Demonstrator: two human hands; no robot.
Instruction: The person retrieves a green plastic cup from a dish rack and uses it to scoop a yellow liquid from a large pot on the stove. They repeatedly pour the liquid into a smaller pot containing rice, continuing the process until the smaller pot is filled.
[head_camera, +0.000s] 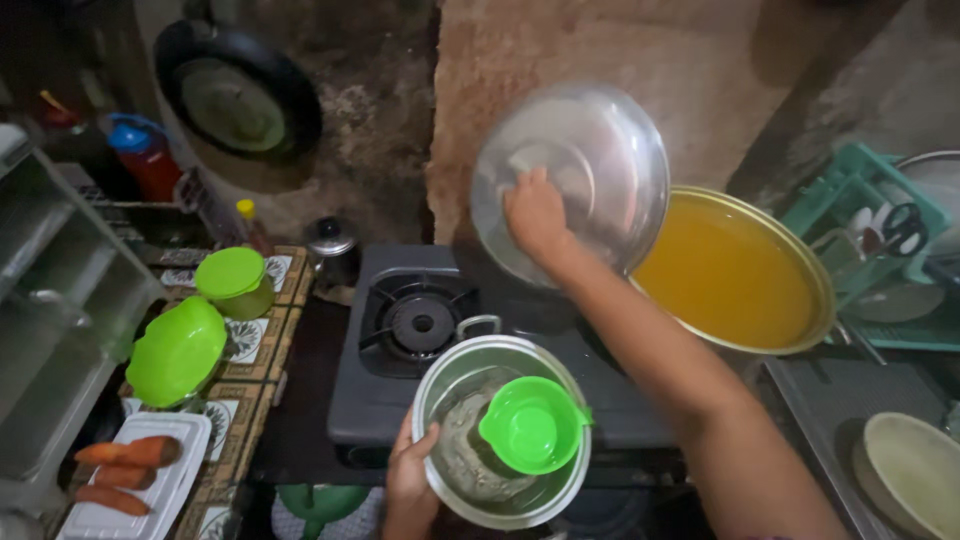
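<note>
Over the dark stove (400, 330), against a rough wall (600, 60), the right hand (535, 212) gripped a lid (590, 170) while the left hand (410, 480) clasped a pot (470, 400).

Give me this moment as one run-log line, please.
left hand: grips steel pot holding green scoop | right hand: holds metal lid raised | big pot: yellow liquid

A single head-worn view looks steeply down, from close above, onto the gas stove (420, 330) at centre; the tiled counter (255, 385) lies toward nine o'clock.
</note>
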